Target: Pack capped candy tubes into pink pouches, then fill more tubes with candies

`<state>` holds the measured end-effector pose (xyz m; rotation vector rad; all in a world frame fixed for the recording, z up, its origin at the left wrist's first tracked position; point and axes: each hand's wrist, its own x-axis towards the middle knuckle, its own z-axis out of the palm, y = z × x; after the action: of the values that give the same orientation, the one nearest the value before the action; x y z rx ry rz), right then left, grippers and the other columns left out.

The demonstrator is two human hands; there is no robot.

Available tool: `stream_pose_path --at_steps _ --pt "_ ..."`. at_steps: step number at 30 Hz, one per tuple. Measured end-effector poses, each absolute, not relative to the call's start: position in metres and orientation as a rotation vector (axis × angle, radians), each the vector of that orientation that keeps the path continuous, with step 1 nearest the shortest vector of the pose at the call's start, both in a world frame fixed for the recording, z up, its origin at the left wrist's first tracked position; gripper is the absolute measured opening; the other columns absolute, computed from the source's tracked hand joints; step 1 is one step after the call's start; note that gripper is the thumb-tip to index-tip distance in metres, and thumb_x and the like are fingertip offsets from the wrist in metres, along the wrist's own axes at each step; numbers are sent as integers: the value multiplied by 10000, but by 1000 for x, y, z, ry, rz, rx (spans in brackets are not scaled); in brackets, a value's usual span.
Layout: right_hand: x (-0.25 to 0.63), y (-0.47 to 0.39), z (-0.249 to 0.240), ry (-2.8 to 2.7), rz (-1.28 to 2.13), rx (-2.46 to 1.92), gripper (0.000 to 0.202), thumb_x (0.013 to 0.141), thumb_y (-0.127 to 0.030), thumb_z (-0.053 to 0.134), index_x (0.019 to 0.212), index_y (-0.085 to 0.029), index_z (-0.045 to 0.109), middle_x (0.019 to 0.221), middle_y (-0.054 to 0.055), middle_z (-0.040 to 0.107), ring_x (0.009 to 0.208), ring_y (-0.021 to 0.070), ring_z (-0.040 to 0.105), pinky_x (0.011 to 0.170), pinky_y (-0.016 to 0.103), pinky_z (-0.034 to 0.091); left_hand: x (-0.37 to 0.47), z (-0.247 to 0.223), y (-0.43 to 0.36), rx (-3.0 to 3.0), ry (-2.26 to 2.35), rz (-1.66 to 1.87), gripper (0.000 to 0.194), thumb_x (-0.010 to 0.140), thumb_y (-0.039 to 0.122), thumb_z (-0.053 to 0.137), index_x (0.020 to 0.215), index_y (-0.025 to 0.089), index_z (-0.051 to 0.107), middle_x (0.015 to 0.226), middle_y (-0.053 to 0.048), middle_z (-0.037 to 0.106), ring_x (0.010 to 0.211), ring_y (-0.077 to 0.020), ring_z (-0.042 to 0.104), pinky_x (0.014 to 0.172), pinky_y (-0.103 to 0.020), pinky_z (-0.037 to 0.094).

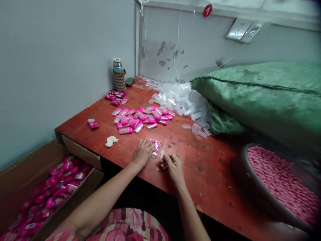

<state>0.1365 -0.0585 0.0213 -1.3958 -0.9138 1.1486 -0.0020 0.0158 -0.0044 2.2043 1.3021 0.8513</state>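
My left hand [143, 153] lies flat on the red table, fingers stretched out. Its fingertips touch the left edge of a small pink printed packet [156, 147] with a clear border. Just to the right, my right hand [173, 166] is closed, thumb and fingers pressed together low over the tabletop. Whatever it may pinch is too small or hidden to name. Beyond both hands lies a pile of small clear bottles with pink caps [140, 117], filled with pink beads or candies. A crumpled white scrap [111, 141] sits left of my left hand.
Clear plastic cases [185, 103] are heaped at the back, beside a big green sack [260, 93]. A dark basin [244, 167] of pink pellets stands at right. At lower left, a cardboard box [92, 180] holds pink packs. A bottle in a knitted sleeve [119, 80] stands behind.
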Motion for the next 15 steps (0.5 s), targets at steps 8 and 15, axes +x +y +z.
stream_pose_path --at_steps 8,15 --pt "132 -49 30 -1105 877 -1467 279 743 -443 536 695 -169 564 637 2 609 565 125 552 541 231 427 4 -2 14 1998 1153 1026 152 762 144 525 812 219 648 991 -79 634 1067 -211 483 1015 -431 188" --pt "128 -44 34 -945 803 -1432 326 655 -384 635 897 -182 550 787 23 626 724 154 587 662 275 456 2 20 -6 1695 977 1130 133 700 125 596 742 231 664 1019 -76 634 1103 -207 476 1036 -414 175"
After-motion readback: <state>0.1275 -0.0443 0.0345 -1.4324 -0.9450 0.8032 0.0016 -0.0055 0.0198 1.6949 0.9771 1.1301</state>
